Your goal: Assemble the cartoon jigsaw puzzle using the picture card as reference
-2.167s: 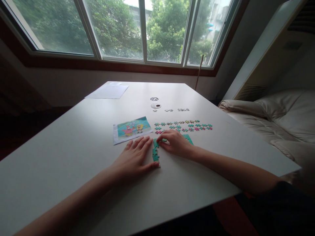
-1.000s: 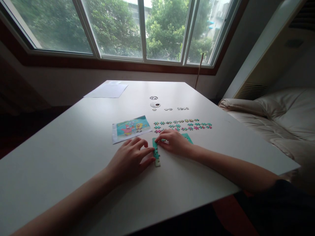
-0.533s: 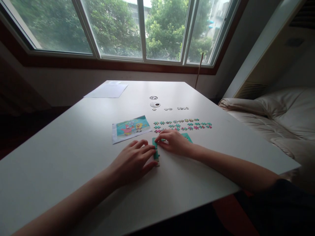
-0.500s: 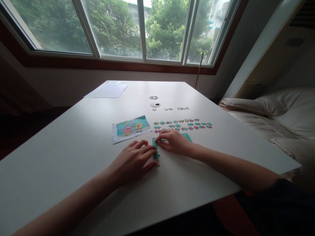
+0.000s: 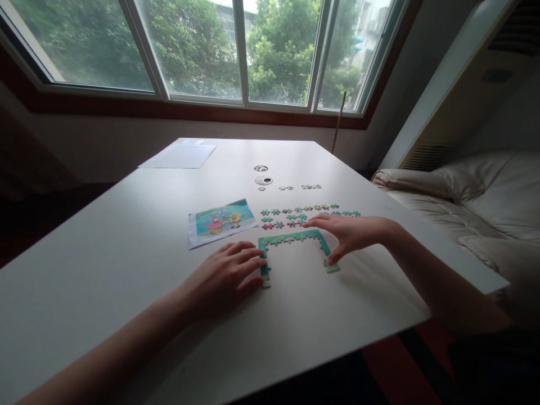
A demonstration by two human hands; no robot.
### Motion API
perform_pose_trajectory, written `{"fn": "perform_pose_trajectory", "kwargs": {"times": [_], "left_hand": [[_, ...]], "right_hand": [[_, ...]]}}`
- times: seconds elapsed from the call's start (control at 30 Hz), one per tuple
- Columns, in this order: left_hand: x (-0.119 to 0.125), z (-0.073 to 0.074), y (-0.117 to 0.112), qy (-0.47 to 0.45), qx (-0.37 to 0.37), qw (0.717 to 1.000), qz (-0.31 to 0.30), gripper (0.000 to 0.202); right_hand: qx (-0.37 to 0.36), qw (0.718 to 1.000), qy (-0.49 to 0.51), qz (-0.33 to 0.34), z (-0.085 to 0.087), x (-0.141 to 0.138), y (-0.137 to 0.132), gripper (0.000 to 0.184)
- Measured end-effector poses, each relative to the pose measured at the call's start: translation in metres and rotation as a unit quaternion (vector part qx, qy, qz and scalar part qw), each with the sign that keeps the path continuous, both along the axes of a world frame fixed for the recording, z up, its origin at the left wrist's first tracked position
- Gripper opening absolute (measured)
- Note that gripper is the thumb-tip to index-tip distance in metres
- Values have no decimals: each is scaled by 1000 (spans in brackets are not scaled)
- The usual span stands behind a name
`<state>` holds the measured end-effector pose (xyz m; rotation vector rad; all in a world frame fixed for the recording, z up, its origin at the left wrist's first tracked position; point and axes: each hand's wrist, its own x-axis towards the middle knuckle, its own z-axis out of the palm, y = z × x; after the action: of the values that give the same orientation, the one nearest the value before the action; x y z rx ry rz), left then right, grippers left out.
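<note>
A partly joined teal jigsaw frame (image 5: 291, 238) lies on the white table (image 5: 126, 247), shaped like three sides of a rectangle. My left hand (image 5: 225, 275) rests flat against its left strip, fingers apart. My right hand (image 5: 350, 233) lies open over the frame's right strip, its thumb touching the lower end. Several loose teal and pink puzzle pieces (image 5: 307, 216) lie in rows just beyond the frame. A printed cartoon picture (image 5: 221, 220) lies to the left of them.
A white sheet of paper (image 5: 179, 156) lies at the table's far left. A round cable hole and its cap (image 5: 262, 174) sit mid-table, with a few pale pieces (image 5: 304, 186) beside them. A cushioned sofa (image 5: 472, 197) stands close on the right, windows behind.
My right hand left the frame's top left corner and moved right onto the right strip, uncovering the top strip. My left hand stayed at the left strip.
</note>
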<state>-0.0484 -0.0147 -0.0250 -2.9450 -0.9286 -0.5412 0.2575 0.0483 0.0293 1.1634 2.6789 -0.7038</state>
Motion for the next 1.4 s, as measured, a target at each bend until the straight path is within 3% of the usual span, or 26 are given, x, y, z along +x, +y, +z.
{"fn": "perform_pose_trajectory", "kwargs": {"times": [0.23,0.9,1.4], "left_hand": [[0,-2,0,-2,-11,1000,0,26],[1,3,-2,19,5,1000,24,26],[0,6,-1,26,0,1000,8,26]], "right_hand": [[4,998,-47,-34,-9,1,-13,96],[0,999,-29,-37,-13,2,-8,98],[2,999,-23,-25,-14,4,-7,98]]}}
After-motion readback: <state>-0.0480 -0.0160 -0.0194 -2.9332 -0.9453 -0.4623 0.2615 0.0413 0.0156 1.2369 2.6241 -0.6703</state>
